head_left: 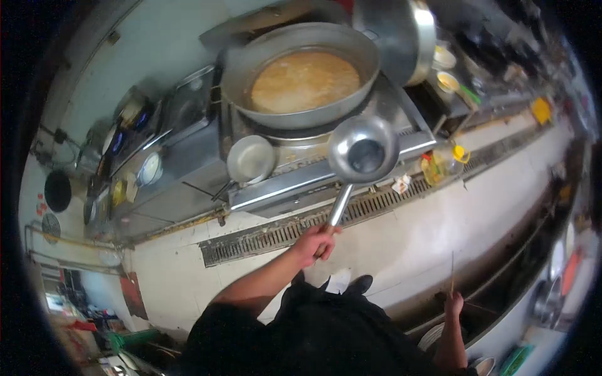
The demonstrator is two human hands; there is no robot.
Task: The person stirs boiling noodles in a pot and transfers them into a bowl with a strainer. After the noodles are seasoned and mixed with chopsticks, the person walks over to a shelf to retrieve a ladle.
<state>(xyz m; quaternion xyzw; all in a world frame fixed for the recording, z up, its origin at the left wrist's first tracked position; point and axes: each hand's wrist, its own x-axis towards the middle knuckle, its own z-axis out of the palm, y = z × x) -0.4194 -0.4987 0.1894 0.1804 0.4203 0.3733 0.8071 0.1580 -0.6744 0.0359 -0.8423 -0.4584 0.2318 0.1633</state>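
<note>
My left hand (315, 244) is closed around the handle of a large metal ladle (365, 149). Its round, shiny bowl points away from me, in front of the stove edge. Beyond it, a wide metal pot (241, 103) on the stove holds brownish, foamy liquid. A smaller pale pot (251, 159) sits on the stove top left of the ladle. Down at the lower right, my right hand (453, 304) is closed on a thin stick (453, 272) that points upward; whether it is one chopstick or a pair, I cannot tell.
A steel stove (295, 188) runs across the front, with a floor drain grate (269, 241) below it. Oil bottles (442, 164) stand by the drain. A large lid (401, 44) leans behind the pot. Lit burners (143, 118) are at left; a dark counter edge (495, 288) curves along the right.
</note>
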